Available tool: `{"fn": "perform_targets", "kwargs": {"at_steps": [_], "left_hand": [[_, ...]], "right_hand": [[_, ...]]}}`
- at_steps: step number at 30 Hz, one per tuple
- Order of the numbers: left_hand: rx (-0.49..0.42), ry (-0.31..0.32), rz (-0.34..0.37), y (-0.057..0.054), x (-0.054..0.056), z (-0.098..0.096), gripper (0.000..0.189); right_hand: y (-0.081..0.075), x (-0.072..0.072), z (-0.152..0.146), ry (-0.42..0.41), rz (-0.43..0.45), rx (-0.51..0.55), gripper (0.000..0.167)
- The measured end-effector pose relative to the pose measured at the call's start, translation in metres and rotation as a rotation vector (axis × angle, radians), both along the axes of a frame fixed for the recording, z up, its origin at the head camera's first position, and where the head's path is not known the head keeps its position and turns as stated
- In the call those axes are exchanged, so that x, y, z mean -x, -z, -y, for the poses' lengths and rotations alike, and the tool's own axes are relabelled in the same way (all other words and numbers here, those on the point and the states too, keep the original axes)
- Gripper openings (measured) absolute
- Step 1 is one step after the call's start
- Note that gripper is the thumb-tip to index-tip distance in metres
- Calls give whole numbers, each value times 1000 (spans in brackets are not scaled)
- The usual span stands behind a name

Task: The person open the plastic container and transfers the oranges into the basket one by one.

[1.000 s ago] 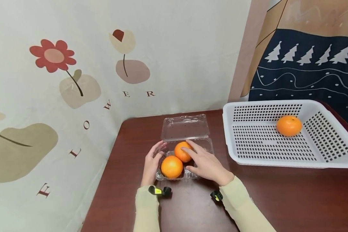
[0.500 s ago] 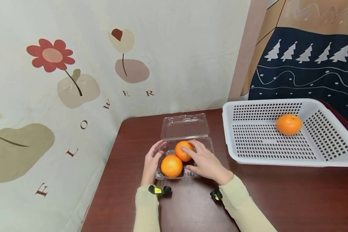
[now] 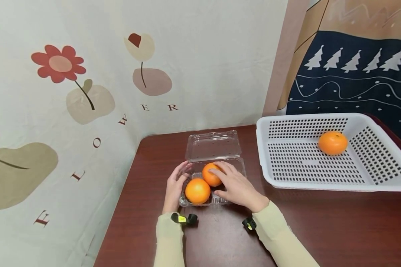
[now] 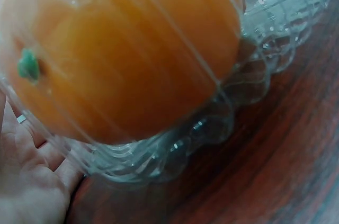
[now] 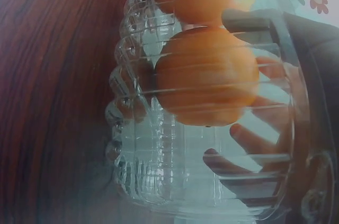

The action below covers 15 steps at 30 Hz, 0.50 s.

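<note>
A clear plastic clamshell box (image 3: 220,200) lies on the table with its lid (image 3: 214,145) folded back. Two oranges sit inside it: the front-left orange (image 3: 198,191) and, behind and right of it, the rear orange (image 3: 211,174). My left hand (image 3: 174,188) lies along the box's left side, near the front-left orange; in the left wrist view its palm (image 4: 32,176) shows beyond the clear wall. My right hand (image 3: 237,186) reaches over the box, fingers spread, with fingers touching the rear orange. Through the wall, the right wrist view shows its lower fingers (image 5: 238,173) apart from that orange (image 5: 206,75).
To the right stands a white perforated basket (image 3: 317,185) holding one orange (image 3: 332,143). The brown table (image 3: 217,237) meets a flower-printed wall cloth (image 3: 204,74) at the back and left. A dark tree-patterned cloth (image 3: 351,89) hangs behind the basket.
The rear orange has shifted very slightly right under my right fingers, which have moved a little over it. My left hand and the front-left orange look the same.
</note>
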<state>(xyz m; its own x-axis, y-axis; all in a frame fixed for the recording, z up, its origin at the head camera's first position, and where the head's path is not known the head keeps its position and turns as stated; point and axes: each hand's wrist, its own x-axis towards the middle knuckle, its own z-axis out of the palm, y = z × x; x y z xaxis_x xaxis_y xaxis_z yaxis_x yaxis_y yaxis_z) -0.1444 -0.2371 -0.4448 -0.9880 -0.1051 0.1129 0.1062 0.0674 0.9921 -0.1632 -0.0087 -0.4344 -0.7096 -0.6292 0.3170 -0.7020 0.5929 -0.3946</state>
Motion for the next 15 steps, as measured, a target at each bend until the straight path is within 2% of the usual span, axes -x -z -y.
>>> {"fn": "perform_targets", "kwargs": {"at_steps": [15], "left_hand": [[-9, 1, -3, -1, 0, 0, 41]], "right_hand": [[-3, -3, 3, 32, 22, 8, 65]]}}
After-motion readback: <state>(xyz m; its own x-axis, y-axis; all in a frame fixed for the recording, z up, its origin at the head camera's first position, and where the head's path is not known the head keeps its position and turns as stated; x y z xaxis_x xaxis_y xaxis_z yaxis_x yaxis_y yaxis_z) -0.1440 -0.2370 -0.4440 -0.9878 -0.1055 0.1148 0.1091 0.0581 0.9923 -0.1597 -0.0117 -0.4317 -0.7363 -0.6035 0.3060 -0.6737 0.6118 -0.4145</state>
